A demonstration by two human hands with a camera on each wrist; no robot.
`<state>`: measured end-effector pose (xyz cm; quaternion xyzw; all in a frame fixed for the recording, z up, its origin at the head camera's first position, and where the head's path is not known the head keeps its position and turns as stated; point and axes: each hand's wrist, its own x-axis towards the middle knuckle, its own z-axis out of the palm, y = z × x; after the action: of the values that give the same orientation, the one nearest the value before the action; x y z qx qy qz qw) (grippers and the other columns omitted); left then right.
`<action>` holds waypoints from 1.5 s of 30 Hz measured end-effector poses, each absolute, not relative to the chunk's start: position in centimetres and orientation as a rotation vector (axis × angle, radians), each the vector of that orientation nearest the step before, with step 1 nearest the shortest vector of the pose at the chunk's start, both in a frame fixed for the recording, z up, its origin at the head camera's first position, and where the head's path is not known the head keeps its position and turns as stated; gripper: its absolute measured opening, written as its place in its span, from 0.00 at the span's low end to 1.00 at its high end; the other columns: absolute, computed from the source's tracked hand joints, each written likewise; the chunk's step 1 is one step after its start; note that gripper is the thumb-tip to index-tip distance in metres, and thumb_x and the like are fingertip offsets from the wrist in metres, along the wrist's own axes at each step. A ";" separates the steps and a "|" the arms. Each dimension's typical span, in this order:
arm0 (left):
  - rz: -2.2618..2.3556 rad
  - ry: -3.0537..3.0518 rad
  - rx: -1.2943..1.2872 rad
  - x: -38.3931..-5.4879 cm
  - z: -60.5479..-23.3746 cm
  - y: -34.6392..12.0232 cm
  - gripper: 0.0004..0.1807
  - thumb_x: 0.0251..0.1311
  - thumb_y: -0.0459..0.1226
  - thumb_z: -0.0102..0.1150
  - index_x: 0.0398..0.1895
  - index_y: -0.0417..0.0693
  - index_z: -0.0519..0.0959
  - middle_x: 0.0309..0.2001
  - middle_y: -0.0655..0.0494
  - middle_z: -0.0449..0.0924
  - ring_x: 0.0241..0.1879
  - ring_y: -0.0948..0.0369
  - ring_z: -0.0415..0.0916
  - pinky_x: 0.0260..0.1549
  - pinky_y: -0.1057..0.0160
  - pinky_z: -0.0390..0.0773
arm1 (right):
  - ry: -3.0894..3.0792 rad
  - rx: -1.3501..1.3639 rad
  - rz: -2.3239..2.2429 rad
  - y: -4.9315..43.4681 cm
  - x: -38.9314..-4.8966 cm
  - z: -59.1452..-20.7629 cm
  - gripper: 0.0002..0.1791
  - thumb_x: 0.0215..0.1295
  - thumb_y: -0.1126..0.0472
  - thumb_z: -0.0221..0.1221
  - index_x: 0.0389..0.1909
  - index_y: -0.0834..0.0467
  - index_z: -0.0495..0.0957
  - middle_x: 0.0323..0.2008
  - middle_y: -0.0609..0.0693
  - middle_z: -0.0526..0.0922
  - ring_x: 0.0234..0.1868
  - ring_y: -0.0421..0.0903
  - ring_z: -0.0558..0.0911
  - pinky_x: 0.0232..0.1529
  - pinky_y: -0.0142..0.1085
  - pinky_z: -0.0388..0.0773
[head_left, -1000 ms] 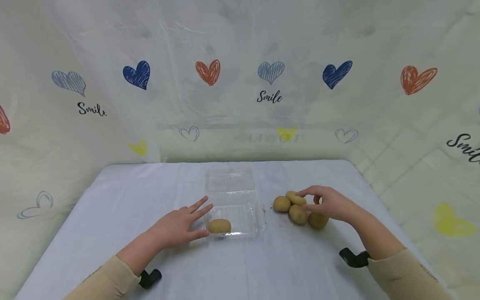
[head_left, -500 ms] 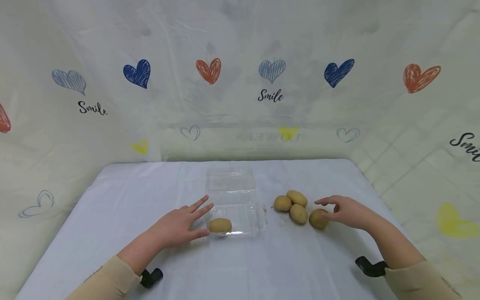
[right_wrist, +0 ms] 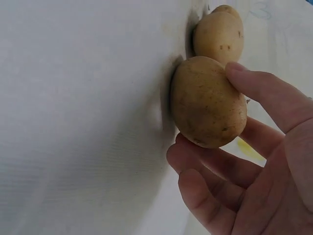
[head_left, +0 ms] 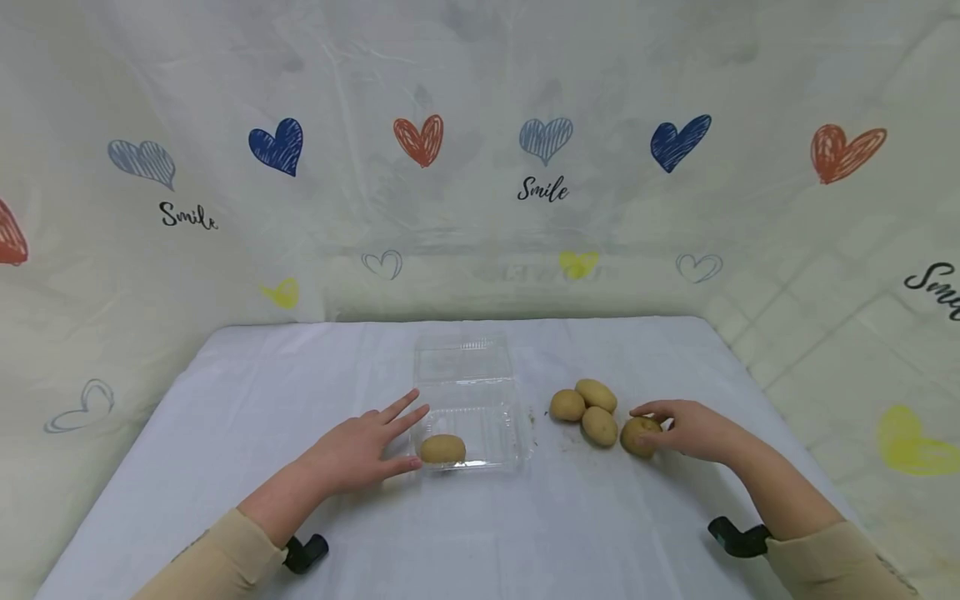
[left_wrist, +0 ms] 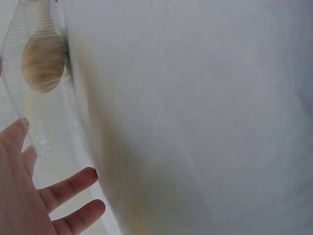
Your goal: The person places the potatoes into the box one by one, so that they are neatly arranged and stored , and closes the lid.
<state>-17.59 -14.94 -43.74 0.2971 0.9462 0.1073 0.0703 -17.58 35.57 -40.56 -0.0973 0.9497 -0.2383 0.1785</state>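
A clear plastic clamshell box (head_left: 491, 442) stands on the table with its lid laid back. One potato (head_left: 443, 449) lies inside, in the front left corner. My left hand (head_left: 360, 454) is at the box's left side, fingers spread, fingertips right at the rim in the left wrist view. On the right, my right hand (head_left: 693, 429) grips the nearest potato (right_wrist: 208, 103) on the table, thumb on one side and curled fingers on the other. Beside it three more potatoes sit in a cluster: a round one (head_left: 567, 405), an oval one (head_left: 597, 395) and a front one (head_left: 600, 427).
White cloth (head_left: 480, 533) covers the table. Small dirt crumbs lie between the box and the potatoes. Behind the table hangs a pale curtain (head_left: 480, 208) printed with hearts. A black wrist mount (head_left: 738, 537) sits on the right arm, another (head_left: 306, 553) on the left.
My right hand has moved from over the potato cluster right and toward me, and its fingers have closed round the nearest potato. The left hand has stayed at the box.
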 end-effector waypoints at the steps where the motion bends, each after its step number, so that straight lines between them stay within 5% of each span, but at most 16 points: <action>1: 0.324 2.846 0.893 -17.6 -43.7 -14.9 0.45 0.62 0.71 0.45 0.79 0.67 0.51 0.80 0.69 0.36 0.64 0.39 0.68 0.59 0.41 0.70 | 2.680 -0.268 -0.687 35.5 -17.6 -40.6 0.31 0.62 0.45 0.67 0.62 0.58 0.77 0.51 0.58 0.79 0.43 0.51 0.78 0.34 0.40 0.77; 19: 0.335 2.830 0.900 -17.6 -43.6 -14.9 0.45 0.62 0.71 0.45 0.79 0.67 0.51 0.80 0.64 0.39 0.64 0.40 0.68 0.58 0.42 0.70 | 2.698 -0.261 -0.798 36.1 -17.2 -40.0 0.33 0.61 0.49 0.68 0.63 0.63 0.75 0.49 0.56 0.82 0.34 0.44 0.80 0.31 0.40 0.76; 33: 0.357 2.822 0.907 -17.7 -43.5 -15.0 0.45 0.63 0.68 0.48 0.79 0.65 0.51 0.80 0.67 0.37 0.67 0.46 0.66 0.59 0.44 0.71 | 2.846 -0.373 -0.769 34.3 -17.7 -37.7 0.33 0.60 0.45 0.68 0.63 0.56 0.77 0.54 0.55 0.81 0.48 0.51 0.79 0.37 0.39 0.77; 45: 0.346 2.823 0.925 -17.9 -43.9 -15.1 0.45 0.63 0.68 0.48 0.80 0.66 0.50 0.80 0.64 0.39 0.66 0.44 0.67 0.57 0.43 0.71 | 2.852 -0.469 -0.869 29.9 -18.8 -35.5 0.30 0.62 0.48 0.67 0.64 0.50 0.77 0.51 0.51 0.81 0.47 0.50 0.82 0.39 0.38 0.79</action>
<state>-17.89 -15.05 -43.92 0.3084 0.9412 0.1154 0.0753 -18.84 29.89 -35.55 -0.1552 0.9431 -0.2874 0.0615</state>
